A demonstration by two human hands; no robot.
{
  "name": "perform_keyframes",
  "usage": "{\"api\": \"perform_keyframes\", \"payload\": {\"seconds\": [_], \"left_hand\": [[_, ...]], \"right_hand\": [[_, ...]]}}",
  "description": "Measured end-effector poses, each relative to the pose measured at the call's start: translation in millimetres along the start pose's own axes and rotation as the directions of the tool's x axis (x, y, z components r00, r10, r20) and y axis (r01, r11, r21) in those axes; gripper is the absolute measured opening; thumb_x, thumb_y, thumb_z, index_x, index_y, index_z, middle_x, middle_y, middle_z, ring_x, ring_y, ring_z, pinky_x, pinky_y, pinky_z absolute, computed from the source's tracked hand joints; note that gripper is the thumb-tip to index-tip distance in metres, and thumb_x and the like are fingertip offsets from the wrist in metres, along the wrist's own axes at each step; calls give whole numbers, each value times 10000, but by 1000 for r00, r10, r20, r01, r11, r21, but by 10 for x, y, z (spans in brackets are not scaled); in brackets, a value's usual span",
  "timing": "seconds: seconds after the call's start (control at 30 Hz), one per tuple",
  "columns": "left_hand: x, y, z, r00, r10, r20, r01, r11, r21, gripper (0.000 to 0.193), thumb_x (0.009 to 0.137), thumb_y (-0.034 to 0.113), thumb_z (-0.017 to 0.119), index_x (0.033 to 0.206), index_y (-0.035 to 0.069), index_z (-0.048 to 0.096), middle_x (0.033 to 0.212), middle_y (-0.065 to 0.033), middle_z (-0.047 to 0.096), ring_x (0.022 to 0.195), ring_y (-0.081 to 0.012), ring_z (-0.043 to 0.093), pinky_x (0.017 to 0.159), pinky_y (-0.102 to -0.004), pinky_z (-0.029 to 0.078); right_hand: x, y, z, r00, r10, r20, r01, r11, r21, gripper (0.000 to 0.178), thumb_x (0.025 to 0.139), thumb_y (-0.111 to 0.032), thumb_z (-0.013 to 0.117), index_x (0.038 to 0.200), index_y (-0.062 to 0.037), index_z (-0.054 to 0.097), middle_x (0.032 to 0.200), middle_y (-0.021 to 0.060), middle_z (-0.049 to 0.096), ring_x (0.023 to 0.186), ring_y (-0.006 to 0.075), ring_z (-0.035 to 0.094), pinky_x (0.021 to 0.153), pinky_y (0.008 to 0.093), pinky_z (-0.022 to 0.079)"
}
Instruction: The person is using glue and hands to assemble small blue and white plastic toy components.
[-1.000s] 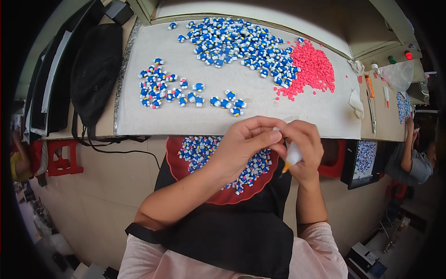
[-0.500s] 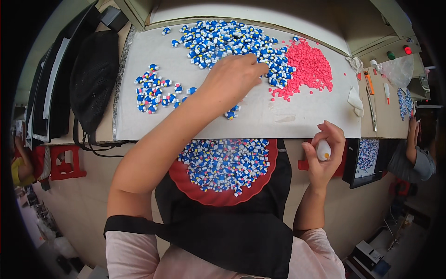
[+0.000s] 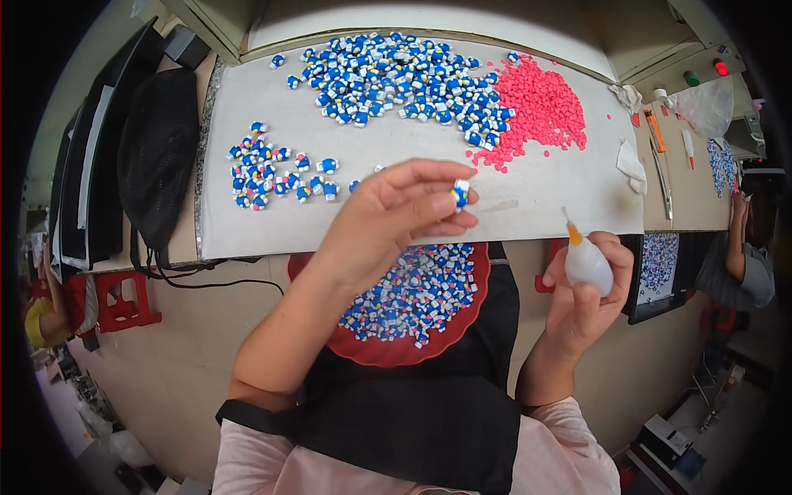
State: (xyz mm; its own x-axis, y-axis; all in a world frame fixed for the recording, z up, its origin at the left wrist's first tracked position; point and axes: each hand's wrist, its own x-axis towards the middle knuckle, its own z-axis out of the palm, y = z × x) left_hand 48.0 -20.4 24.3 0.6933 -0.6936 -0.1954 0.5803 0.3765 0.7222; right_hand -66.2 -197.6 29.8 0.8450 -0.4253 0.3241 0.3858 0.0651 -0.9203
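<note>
Pinching a small blue-and-white figure (image 3: 461,193) between thumb and fingertips, the left hand (image 3: 396,219) sits near the middle of the frame, above the front edge of the surface (image 3: 544,194); its grip is pressed together on that one piece. Lower right of it, the right hand (image 3: 587,293) wraps around a small white squeeze bottle (image 3: 587,264) with an orange nozzle pointing up and left, well apart from the figure. Below the left hand, a red tray (image 3: 375,351) resting on the person's lap holds many more blue-and-white pieces. On the grey mat of the surface, a small cluster of the same figures (image 3: 268,169) lies at the left, a large heap (image 3: 396,78) at upper centre, and a pile of pink pieces (image 3: 540,107) just beside that heap on its right. A black bag (image 3: 157,157) lies at the upper left. Another person's arm (image 3: 734,247) shows at the far right edge.
</note>
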Motion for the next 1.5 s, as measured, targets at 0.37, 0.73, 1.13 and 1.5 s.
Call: {"api": "perform_keyframes", "payload": {"seconds": [0.37, 0.73, 1.13, 1.5], "left_hand": [[-253, -470, 50, 997, 73, 17, -66, 963, -259, 283, 796, 31, 531, 1077, 9, 506, 968, -113, 553, 856, -149, 551, 787, -270, 443], [-265, -494, 27, 997, 67, 35, -56, 966, -251, 267, 793, 34, 532, 1059, 13, 514, 970, -127, 543, 877, -165, 542, 788, -304, 446], [-289, -472, -33, 995, 95, -30, -99, 928, -359, 287, 815, 43, 512, 1097, -1, 491, 988, -124, 557, 894, -165, 550, 803, -277, 448], [-291, -333, -129, 983, 158, -96, -182, 918, -352, 295, 817, 53, 510, 1107, 8, 481, 988, -137, 554, 854, -171, 566, 788, -276, 458]], "right_hand": [[-42, -76, 110, 866, -453, 213, 494, 841, -219, 419, 584, -161, 773, 819, -29, 452, 769, 68, 421, 555, 102, 407, 412, 189, 381], [-74, -59, 145, 849, -438, 296, 511, 821, -253, 434, 533, -109, 795, 816, -15, 479, 773, 73, 447, 562, 110, 443, 421, 192, 415], [56, -13, -22, 915, -360, 182, 393, 896, -208, 476, 549, -252, 790, 821, -45, 458, 753, 68, 450, 553, 120, 453, 457, 209, 427], [947, 492, -312, 962, 12, 273, 188, 698, -692, 224, 679, 68, 558, 886, -1, 511, 809, 82, 507, 728, 217, 562, 593, 296, 452]]}}
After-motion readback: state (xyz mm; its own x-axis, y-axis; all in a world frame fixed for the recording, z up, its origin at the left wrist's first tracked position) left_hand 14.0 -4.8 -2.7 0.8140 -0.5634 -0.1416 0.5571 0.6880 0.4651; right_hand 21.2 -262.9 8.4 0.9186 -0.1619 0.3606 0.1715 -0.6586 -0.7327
